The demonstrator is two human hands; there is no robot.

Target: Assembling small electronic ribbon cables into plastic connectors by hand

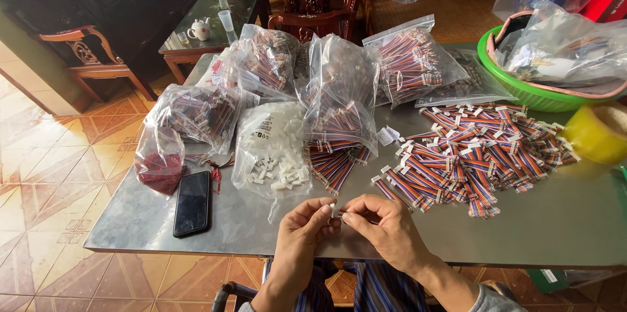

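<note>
Both hands sit closest, at the near edge of the counter (522,233). L hand (302,230) and R hand (385,227) meet fingertip to fingertip, each pinching a small white connector (336,210) between thumb and forefinger; other fingers curled in. Connector is held just above the counter, between the two hands, mostly hidden by the fingers.

Black phone (192,203) lies face up to the left, near the edge. Beside it, a bag w/ red bits (159,162), slumped. Center: clear bag of white connectors (273,155), some spilled at its mouth. Just right of that, a bag of striped wires (339,106) w/ wire ends fanning out below. More wire bags (268,57) stacked behind, towards the far edge.

Right of center: big loose pile of striped wire pieces (477,155) w/ white plugs, spread flat on the counter. Green basin (522,86) at far right holds more clear bags. Yellow tape roll (597,130) at the right edge, near the pile. Behind the counter: glass table w/ white teapot (199,29).
</note>
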